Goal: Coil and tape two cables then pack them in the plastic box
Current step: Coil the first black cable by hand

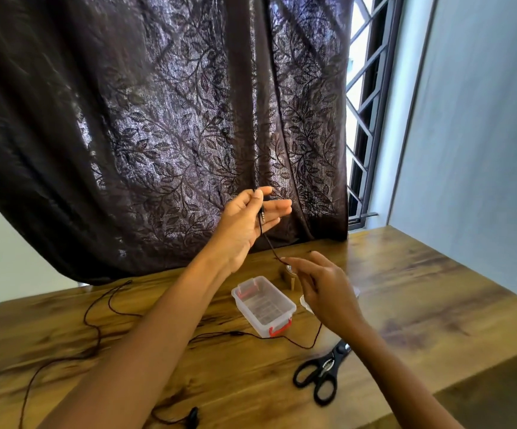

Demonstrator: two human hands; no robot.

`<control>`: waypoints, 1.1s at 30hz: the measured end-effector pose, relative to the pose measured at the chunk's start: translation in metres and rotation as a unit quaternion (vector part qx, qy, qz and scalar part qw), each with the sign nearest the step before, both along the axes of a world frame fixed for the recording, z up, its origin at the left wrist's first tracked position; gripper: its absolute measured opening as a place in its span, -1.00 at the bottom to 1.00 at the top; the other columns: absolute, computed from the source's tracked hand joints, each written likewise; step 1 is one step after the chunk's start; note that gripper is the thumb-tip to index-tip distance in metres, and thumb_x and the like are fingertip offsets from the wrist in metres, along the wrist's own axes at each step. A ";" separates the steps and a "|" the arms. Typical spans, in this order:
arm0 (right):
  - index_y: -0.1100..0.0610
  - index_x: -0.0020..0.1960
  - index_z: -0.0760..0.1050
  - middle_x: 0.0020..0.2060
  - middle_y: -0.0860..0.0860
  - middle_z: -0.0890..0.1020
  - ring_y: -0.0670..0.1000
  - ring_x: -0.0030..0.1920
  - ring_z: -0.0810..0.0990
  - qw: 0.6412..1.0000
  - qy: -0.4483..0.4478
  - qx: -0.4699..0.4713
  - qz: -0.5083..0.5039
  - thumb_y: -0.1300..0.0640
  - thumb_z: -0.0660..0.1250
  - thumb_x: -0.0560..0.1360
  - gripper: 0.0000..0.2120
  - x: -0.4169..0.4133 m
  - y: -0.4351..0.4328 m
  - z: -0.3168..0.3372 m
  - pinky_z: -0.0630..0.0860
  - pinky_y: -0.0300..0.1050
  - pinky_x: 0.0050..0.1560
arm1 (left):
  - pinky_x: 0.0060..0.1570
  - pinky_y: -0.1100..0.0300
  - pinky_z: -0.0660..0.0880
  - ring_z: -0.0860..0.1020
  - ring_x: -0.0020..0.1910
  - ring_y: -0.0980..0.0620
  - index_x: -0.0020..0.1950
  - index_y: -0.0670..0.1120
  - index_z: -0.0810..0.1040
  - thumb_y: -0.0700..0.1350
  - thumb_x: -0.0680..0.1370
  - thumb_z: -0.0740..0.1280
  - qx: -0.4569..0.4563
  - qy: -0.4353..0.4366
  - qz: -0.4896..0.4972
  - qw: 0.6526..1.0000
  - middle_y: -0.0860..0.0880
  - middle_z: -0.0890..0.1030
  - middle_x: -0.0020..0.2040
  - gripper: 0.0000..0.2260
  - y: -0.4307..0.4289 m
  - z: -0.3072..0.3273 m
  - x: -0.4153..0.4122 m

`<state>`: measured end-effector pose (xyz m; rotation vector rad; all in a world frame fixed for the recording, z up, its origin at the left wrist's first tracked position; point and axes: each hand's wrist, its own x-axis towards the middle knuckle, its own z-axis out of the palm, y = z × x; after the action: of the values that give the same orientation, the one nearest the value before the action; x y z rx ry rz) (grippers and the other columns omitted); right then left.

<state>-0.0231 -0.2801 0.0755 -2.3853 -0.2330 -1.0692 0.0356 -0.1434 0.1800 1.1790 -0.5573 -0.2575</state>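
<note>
Thin dark cable [269, 241] uncoiled, jack end raised, plastic box [251, 317] open

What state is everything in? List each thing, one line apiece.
left hand: raised, pinches the earphone cable near its plug
right hand: pinches the cable lower down
earphone cable: uncoiled, untaped, strung across the table
plastic box: open, empty
scissors: blades shut, lying flat
tape roll: partly hidden by the right hand
curtain: drawn, window strip uncovered
</note>
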 end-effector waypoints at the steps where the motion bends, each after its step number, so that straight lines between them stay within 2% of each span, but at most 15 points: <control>1: 0.07 0.08 0.61 -0.27 -0.10 0.49 -0.10 -0.39 0.46 0.997 -0.012 -0.074 -0.021 0.33 0.41 0.39 -0.69 -0.002 0.001 0.006 0.35 -0.31 -0.50 | 0.02 0.20 0.55 0.66 -0.08 0.04 0.08 -0.08 0.46 -0.12 0.64 0.05 0.009 -0.007 0.009 1.000 -0.03 0.70 -0.16 -0.80 -0.001 -0.001 0.001; 4: -0.02 0.04 0.62 -0.28 -0.04 0.57 -0.05 -0.38 0.54 0.976 -0.055 -0.203 -0.064 0.29 0.48 0.31 -0.64 -0.006 0.002 0.027 0.36 -0.22 -0.57 | 0.10 0.18 0.52 0.65 -0.06 0.06 0.07 -0.05 0.45 -0.11 0.65 0.04 0.045 -0.034 0.026 0.998 -0.01 0.69 -0.15 -0.81 -0.004 -0.004 0.002; 6: 0.02 0.01 0.62 -0.27 -0.04 0.61 -0.03 -0.30 0.59 0.970 -0.103 -0.215 -0.054 0.21 0.37 0.42 -0.79 -0.008 0.002 0.046 0.46 -0.16 -0.53 | 0.05 0.20 0.53 0.65 -0.12 0.10 0.07 -0.04 0.44 -0.11 0.65 0.03 0.078 -0.056 0.029 0.995 -0.01 0.68 -0.15 -0.80 -0.005 -0.006 0.001; 8: 0.08 -0.04 0.60 -0.29 -0.02 0.63 0.00 -0.30 0.58 0.972 -0.142 -0.185 -0.030 0.11 0.24 0.49 -0.83 -0.011 0.002 0.065 0.50 -0.12 -0.49 | -0.07 0.24 0.57 0.65 -0.23 0.13 0.06 -0.05 0.45 -0.13 0.65 0.03 0.104 -0.067 0.018 0.992 0.00 0.67 -0.21 -0.80 -0.004 -0.007 -0.001; 11: 0.11 -0.06 0.59 -0.29 -0.01 0.65 0.02 -0.29 0.59 0.975 -0.150 -0.162 -0.004 0.04 0.24 0.47 -0.79 -0.009 0.000 0.089 0.53 -0.08 -0.44 | -0.27 0.25 0.56 0.58 -0.42 0.13 -0.01 -0.10 0.47 -0.16 0.64 0.06 0.155 -0.085 -0.019 0.984 0.02 0.63 -0.35 -0.81 -0.003 -0.006 -0.006; 13: 0.11 -0.10 0.58 -0.27 -0.01 0.66 0.01 -0.25 0.60 0.976 -0.141 -0.163 0.003 -0.01 0.26 0.45 -0.78 -0.006 -0.004 0.100 0.56 -0.03 -0.39 | -0.52 0.34 0.38 0.43 -0.56 0.14 -0.10 -0.12 0.43 -0.17 0.64 0.07 0.190 -0.108 -0.046 0.975 0.01 0.58 -0.47 -0.80 -0.003 -0.004 -0.009; 14: 0.12 -0.12 0.58 -0.26 -0.02 0.66 -0.01 -0.24 0.61 0.977 -0.140 -0.160 0.006 -0.05 0.27 0.43 -0.75 -0.004 -0.006 0.105 0.56 -0.02 -0.37 | -0.58 0.37 0.28 0.35 -0.60 0.16 -0.16 -0.11 0.41 -0.18 0.64 0.06 0.200 -0.114 -0.053 0.972 0.02 0.54 -0.51 -0.78 -0.003 -0.003 -0.009; 17: 0.10 -0.16 0.58 -0.29 -0.05 0.65 -0.07 -0.29 0.59 0.986 -0.131 -0.104 0.019 -0.18 0.31 0.34 -0.66 0.000 -0.016 0.118 0.57 -0.04 -0.34 | -0.61 0.40 0.15 0.21 -0.61 0.19 -0.18 -0.11 0.46 -0.16 0.63 0.05 0.190 -0.110 -0.069 0.973 0.07 0.36 -0.57 -0.73 0.001 0.000 -0.006; 21: 0.11 -0.19 0.59 -0.37 -0.03 0.62 -0.08 -0.37 0.54 0.990 -0.136 -0.029 0.014 -0.21 0.35 0.31 -0.63 0.008 -0.030 0.121 0.54 -0.05 -0.39 | -0.60 0.35 -0.02 0.11 -0.62 0.20 -0.12 -0.12 0.57 -0.16 0.63 0.03 0.192 -0.082 -0.133 0.969 0.10 0.21 -0.58 -0.67 0.008 0.004 -0.003; 24: 0.11 -0.28 0.59 -0.46 0.00 0.57 -0.10 -0.44 0.45 0.986 -0.157 0.049 -0.009 -0.23 0.36 0.30 -0.62 0.013 -0.038 0.119 0.42 -0.13 -0.41 | -0.57 0.29 -0.06 0.10 -0.62 0.20 -0.21 -0.11 0.59 -0.16 0.59 0.06 0.158 -0.028 -0.201 0.966 0.11 0.20 -0.60 -0.67 0.013 0.004 -0.001; 28: 0.24 -0.39 0.48 -0.52 0.13 0.50 -0.03 -0.46 0.36 0.980 -0.128 0.154 0.002 -0.24 0.34 0.35 -0.48 0.025 -0.050 0.107 0.33 -0.14 -0.40 | -0.58 0.31 -0.04 0.15 -0.66 0.22 -0.26 -0.10 0.60 -0.11 0.50 0.13 0.012 0.073 -0.247 0.966 0.11 0.23 -0.62 -0.72 0.016 0.009 0.001; 31: 0.12 -0.41 0.50 -0.53 0.12 0.48 -0.07 -0.48 0.36 0.973 -0.075 0.213 0.043 -0.23 0.17 0.47 -0.51 0.032 -0.048 0.086 0.24 -0.19 -0.43 | -0.59 0.33 0.01 0.17 -0.65 0.20 -0.15 -0.14 0.57 -0.12 0.50 0.14 -0.048 0.090 -0.210 0.972 0.09 0.25 -0.60 -0.78 0.013 0.014 0.001; 33: 0.09 -0.34 0.54 -0.50 0.10 0.41 -0.06 -0.46 0.34 0.961 -0.037 0.260 0.091 -0.18 0.09 0.52 -0.53 0.032 -0.043 0.071 0.21 -0.17 -0.43 | -0.59 0.36 0.08 0.21 -0.63 0.19 -0.03 -0.15 0.54 -0.13 0.54 0.12 -0.063 0.081 -0.181 0.978 0.08 0.29 -0.57 -0.79 0.011 0.017 0.002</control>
<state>0.0090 -0.3228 0.1468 -1.8208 -0.1686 -0.9885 0.0375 -0.1329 0.1965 0.9195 -0.6336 -0.6145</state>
